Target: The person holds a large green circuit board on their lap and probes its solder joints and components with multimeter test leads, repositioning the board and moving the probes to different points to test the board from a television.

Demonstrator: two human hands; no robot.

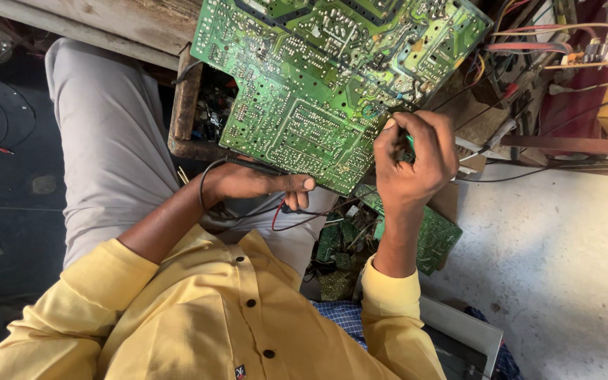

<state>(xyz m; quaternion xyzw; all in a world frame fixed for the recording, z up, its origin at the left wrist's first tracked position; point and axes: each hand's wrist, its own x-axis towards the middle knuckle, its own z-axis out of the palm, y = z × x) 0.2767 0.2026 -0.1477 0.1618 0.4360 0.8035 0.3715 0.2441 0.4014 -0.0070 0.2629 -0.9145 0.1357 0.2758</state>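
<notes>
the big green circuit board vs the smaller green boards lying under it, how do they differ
The big green circuit board is held up, tilted, between the left hand and right hand; the smaller green boards lie loose in a pile below, untouched. The big board shows nearly whole; the smaller ones are partly hidden by the right hand's forearm and the big board. All are green with pale printed tracks.

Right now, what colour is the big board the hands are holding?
Green, with pale markings all over the board; the head view shows it best.
</notes>
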